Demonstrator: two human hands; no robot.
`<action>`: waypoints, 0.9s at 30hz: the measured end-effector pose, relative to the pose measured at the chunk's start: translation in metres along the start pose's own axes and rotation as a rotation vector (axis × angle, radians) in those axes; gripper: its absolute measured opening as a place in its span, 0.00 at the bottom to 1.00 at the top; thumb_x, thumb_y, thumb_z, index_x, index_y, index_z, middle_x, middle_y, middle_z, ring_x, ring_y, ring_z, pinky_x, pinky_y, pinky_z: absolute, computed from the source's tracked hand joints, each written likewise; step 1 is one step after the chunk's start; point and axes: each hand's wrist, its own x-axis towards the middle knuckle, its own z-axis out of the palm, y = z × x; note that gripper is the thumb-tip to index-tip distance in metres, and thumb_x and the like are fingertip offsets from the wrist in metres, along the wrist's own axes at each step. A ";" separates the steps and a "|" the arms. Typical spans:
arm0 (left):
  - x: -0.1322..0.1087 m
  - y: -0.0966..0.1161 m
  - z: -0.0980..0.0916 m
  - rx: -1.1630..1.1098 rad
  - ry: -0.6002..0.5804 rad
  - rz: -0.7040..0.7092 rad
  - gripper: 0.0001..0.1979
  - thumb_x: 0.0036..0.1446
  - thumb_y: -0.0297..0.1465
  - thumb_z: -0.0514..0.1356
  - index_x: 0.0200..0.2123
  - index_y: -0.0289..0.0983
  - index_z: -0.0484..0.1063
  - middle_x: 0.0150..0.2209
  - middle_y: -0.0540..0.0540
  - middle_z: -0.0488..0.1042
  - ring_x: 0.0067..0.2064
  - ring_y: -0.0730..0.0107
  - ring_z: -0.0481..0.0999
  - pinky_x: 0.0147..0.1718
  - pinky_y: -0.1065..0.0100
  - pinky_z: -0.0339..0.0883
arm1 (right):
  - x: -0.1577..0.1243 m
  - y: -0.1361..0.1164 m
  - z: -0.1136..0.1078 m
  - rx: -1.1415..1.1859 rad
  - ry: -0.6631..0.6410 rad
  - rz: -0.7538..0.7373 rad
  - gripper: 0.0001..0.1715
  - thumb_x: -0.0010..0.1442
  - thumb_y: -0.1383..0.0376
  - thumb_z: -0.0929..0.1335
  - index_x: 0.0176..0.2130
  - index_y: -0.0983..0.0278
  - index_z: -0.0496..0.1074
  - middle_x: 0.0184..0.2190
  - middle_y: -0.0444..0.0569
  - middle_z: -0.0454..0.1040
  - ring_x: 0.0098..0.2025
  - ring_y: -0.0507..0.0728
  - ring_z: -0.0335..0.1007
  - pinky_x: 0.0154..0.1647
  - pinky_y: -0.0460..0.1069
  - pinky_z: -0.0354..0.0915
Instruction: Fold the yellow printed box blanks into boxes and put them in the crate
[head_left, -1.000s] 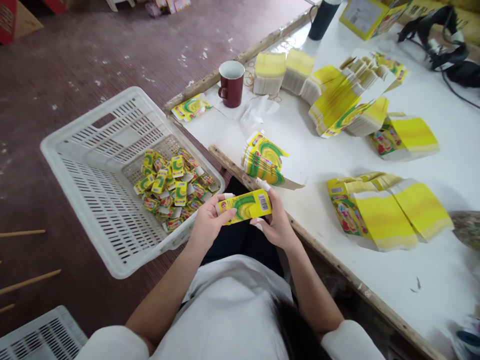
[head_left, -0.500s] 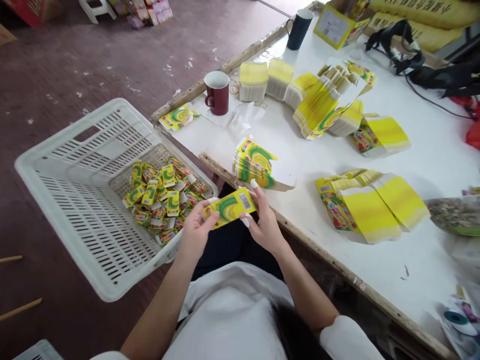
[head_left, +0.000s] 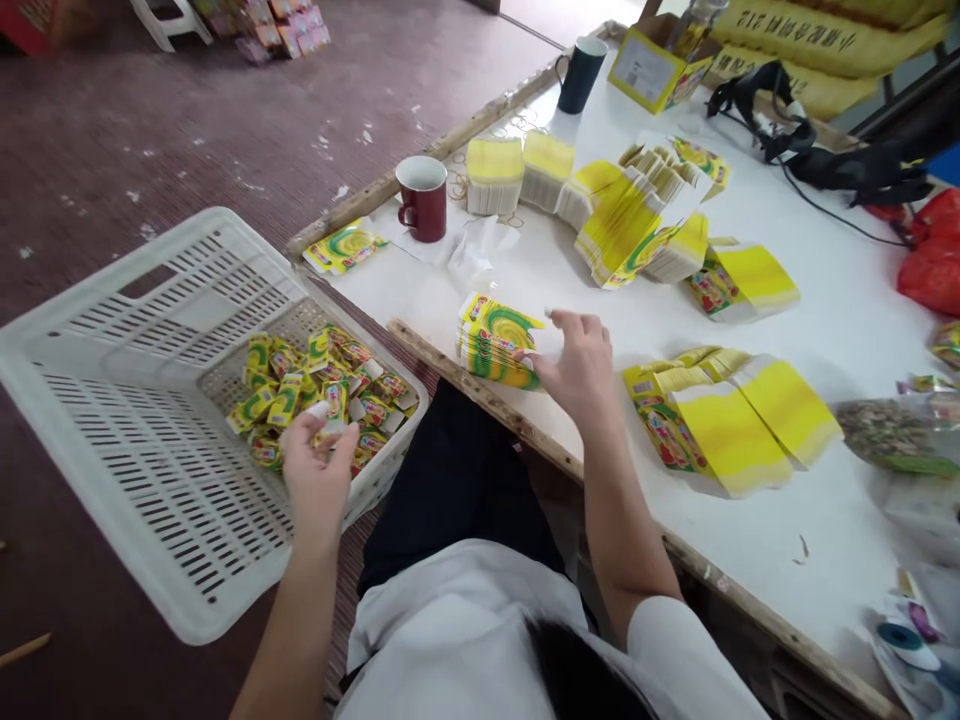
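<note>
My left hand [head_left: 319, 460] is over the near side of a white plastic basket [head_left: 142, 480], fingers apart and nothing seen held. Below its fingertips lies a heap of small yellow-green boxes [head_left: 289, 390]; some show white open flaps. At the table edge, my right hand [head_left: 581, 362] is spread around the right end of a stack of flat printed cartons [head_left: 496, 335]. Its thumb meets the stack's near right corner, while the index finger is raised above it.
A maroon mug [head_left: 424, 205] and crumpled white tissue [head_left: 480, 250] lie beyond the stack. Bundles of yellow cartons [head_left: 739, 425] spread across the white table [head_left: 757, 560]. Farther back are a dark mug [head_left: 581, 78], black cables [head_left: 810, 140] and a red bag [head_left: 930, 255].
The flat yellow carton held between both hands is no longer in them. My left hand has moved left over the basket; my right hand has moved up and right to the carton stack.
</note>
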 end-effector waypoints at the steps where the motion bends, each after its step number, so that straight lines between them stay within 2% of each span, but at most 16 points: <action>1: -0.003 0.003 0.008 -0.056 -0.029 -0.031 0.28 0.48 0.42 0.70 0.50 0.39 0.68 0.51 0.43 0.70 0.56 0.58 0.72 0.52 0.61 0.71 | 0.007 0.001 -0.003 -0.014 -0.035 -0.044 0.40 0.61 0.45 0.69 0.62 0.65 0.63 0.55 0.66 0.66 0.58 0.75 0.63 0.58 0.70 0.61; 3: -0.007 0.011 0.021 -0.169 -0.077 -0.092 0.26 0.47 0.41 0.71 0.48 0.39 0.70 0.47 0.44 0.74 0.51 0.61 0.76 0.49 0.63 0.72 | 0.021 0.001 -0.007 -0.048 -0.136 -0.141 0.53 0.55 0.42 0.73 0.67 0.64 0.56 0.62 0.68 0.61 0.65 0.79 0.56 0.61 0.72 0.56; 5: -0.010 0.021 0.030 -0.264 -0.130 -0.147 0.25 0.46 0.41 0.72 0.46 0.40 0.71 0.46 0.45 0.75 0.47 0.63 0.77 0.45 0.65 0.73 | 0.033 0.000 -0.007 -0.090 -0.289 -0.217 0.60 0.49 0.46 0.77 0.68 0.65 0.54 0.63 0.70 0.60 0.66 0.81 0.55 0.62 0.72 0.56; 7: -0.013 0.028 0.033 -0.324 -0.174 -0.207 0.25 0.46 0.41 0.72 0.45 0.40 0.72 0.48 0.44 0.75 0.44 0.65 0.78 0.42 0.66 0.73 | 0.037 -0.003 -0.004 -0.118 -0.462 -0.265 0.56 0.49 0.54 0.79 0.67 0.67 0.55 0.59 0.69 0.65 0.61 0.78 0.62 0.59 0.68 0.62; 9: -0.016 0.031 0.032 -0.360 -0.212 -0.263 0.25 0.46 0.42 0.72 0.44 0.39 0.72 0.47 0.44 0.76 0.41 0.68 0.78 0.40 0.67 0.72 | 0.032 -0.007 0.001 -0.136 -0.554 -0.316 0.48 0.54 0.61 0.75 0.66 0.67 0.56 0.55 0.67 0.69 0.55 0.73 0.68 0.55 0.63 0.66; 11: -0.020 0.029 0.031 -0.375 -0.232 -0.305 0.25 0.45 0.42 0.73 0.44 0.38 0.73 0.44 0.45 0.78 0.38 0.70 0.78 0.39 0.68 0.71 | 0.023 -0.008 0.005 -0.158 -0.535 -0.355 0.42 0.57 0.65 0.71 0.66 0.67 0.57 0.54 0.66 0.69 0.53 0.72 0.69 0.53 0.63 0.67; 13: -0.025 0.026 0.029 -0.376 -0.247 -0.345 0.26 0.43 0.43 0.74 0.43 0.37 0.73 0.41 0.46 0.78 0.35 0.71 0.77 0.37 0.69 0.70 | 0.013 -0.006 0.006 -0.165 -0.490 -0.371 0.40 0.58 0.66 0.70 0.66 0.66 0.57 0.56 0.67 0.68 0.55 0.73 0.68 0.55 0.65 0.65; 17: -0.035 0.022 0.029 -0.373 -0.284 -0.400 0.28 0.42 0.44 0.74 0.43 0.36 0.74 0.39 0.46 0.79 0.34 0.72 0.77 0.35 0.69 0.70 | -0.003 0.002 -0.008 -0.119 -0.362 -0.372 0.43 0.58 0.63 0.72 0.67 0.64 0.55 0.61 0.66 0.64 0.63 0.74 0.61 0.63 0.69 0.58; 19: -0.037 0.024 0.031 -0.389 -0.279 -0.389 0.27 0.42 0.44 0.74 0.43 0.36 0.74 0.38 0.47 0.79 0.34 0.73 0.77 0.36 0.69 0.70 | -0.011 0.004 -0.020 -0.117 -0.215 -0.280 0.39 0.59 0.61 0.72 0.65 0.65 0.59 0.59 0.64 0.67 0.60 0.73 0.63 0.61 0.69 0.59; 22: -0.039 0.028 0.035 -0.435 -0.264 -0.392 0.27 0.40 0.43 0.75 0.41 0.36 0.74 0.35 0.49 0.79 0.32 0.75 0.77 0.36 0.71 0.70 | -0.023 0.003 -0.030 -0.149 -0.060 -0.107 0.23 0.63 0.60 0.70 0.56 0.66 0.71 0.49 0.62 0.73 0.50 0.71 0.68 0.54 0.64 0.64; 24: -0.040 0.032 0.039 -0.466 -0.274 -0.410 0.28 0.39 0.43 0.76 0.40 0.36 0.75 0.34 0.50 0.79 0.31 0.76 0.76 0.35 0.71 0.70 | -0.029 0.000 -0.028 -0.179 -0.071 -0.052 0.16 0.64 0.60 0.70 0.49 0.65 0.76 0.44 0.60 0.75 0.47 0.69 0.69 0.50 0.61 0.65; 27: -0.042 0.037 0.044 -0.498 -0.294 -0.419 0.28 0.37 0.43 0.77 0.40 0.36 0.75 0.33 0.50 0.79 0.31 0.77 0.76 0.34 0.72 0.70 | -0.031 -0.005 -0.018 -0.214 -0.162 0.015 0.11 0.64 0.61 0.71 0.44 0.66 0.77 0.42 0.59 0.77 0.45 0.66 0.69 0.48 0.57 0.63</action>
